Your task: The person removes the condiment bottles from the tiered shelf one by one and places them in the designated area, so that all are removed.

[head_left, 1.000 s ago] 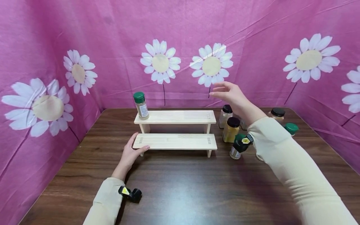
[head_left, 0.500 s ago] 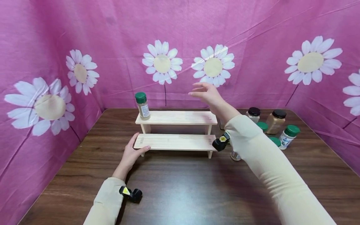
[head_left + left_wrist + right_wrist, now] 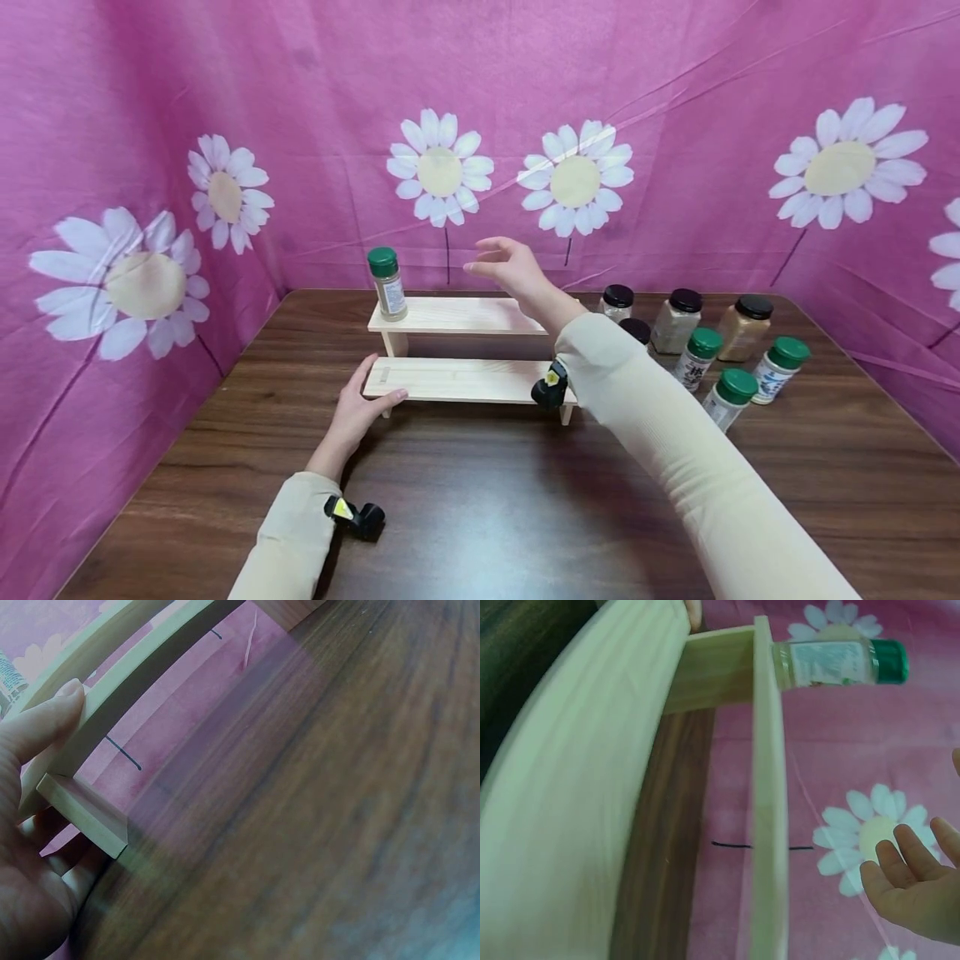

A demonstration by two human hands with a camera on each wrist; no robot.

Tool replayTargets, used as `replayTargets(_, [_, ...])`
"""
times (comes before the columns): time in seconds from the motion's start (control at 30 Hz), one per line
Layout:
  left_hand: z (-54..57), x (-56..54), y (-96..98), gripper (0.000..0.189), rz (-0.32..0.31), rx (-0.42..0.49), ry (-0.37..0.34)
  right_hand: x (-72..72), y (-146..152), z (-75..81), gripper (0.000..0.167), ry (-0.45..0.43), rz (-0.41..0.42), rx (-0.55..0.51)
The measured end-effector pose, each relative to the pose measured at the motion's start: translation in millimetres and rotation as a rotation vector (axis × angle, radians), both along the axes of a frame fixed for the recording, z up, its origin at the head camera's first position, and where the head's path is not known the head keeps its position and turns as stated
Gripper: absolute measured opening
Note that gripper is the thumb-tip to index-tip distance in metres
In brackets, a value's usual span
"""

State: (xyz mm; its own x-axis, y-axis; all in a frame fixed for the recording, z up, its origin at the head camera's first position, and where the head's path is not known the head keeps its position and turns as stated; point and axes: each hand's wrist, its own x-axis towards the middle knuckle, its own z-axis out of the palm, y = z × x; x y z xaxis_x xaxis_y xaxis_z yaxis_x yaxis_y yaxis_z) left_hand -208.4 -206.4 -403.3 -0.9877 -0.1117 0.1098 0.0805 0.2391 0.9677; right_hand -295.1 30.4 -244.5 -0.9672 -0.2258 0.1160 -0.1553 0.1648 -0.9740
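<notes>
A two-step wooden shelf rack (image 3: 457,380) stands on the table. My left hand (image 3: 354,415) grips the left end of its lower step; the thumb (image 3: 52,720) lies over the front edge and the fingers reach round the end. A spice bottle with a green cap (image 3: 390,287) stands upright at the left end of the upper step, and it shows sideways in the right wrist view. My right hand (image 3: 513,271) hovers above the upper step, right of that bottle and apart from it, fingers loosely bent with nothing in them. The right forearm hides the rack's right end.
Right of the rack stand several spice containers: black-capped jars such as a tan one (image 3: 742,329), and green-capped bottles such as the nearest one (image 3: 729,398). The sleeve partly covers some. A pink flowered cloth (image 3: 315,167) hangs behind the wooden table (image 3: 465,500).
My right hand has moved left from above the jars to over the upper step, uncovering more containers. The left hand keeps its grip on the lower step.
</notes>
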Motion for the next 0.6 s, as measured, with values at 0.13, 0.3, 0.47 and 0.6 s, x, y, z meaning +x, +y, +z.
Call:
replayTargets(0.13, [-1.7,0.0,-0.5,0.079,-0.003,0.004,0.013,-0.2,-11,-8.2,0.046,-0.013,0.015,0.011])
replayTargets(0.3, [5.5,3.9,0.8,0.078,-0.002,0.018,-0.003,1.2,-27,-15.1,0.047,-0.058,0.042,-0.019])
replayTargets(0.47, [3.0,1.9,-0.7,0.079,0.002,0.005,-0.002,1.8,-43,-20.0,0.049,-0.071,0.068,-0.057])
replayTargets(0.6, [1.2,1.8,0.3,0.080,0.005,-0.011,0.006,2.9,-53,-24.3,0.050,-0.043,0.062,-0.038])
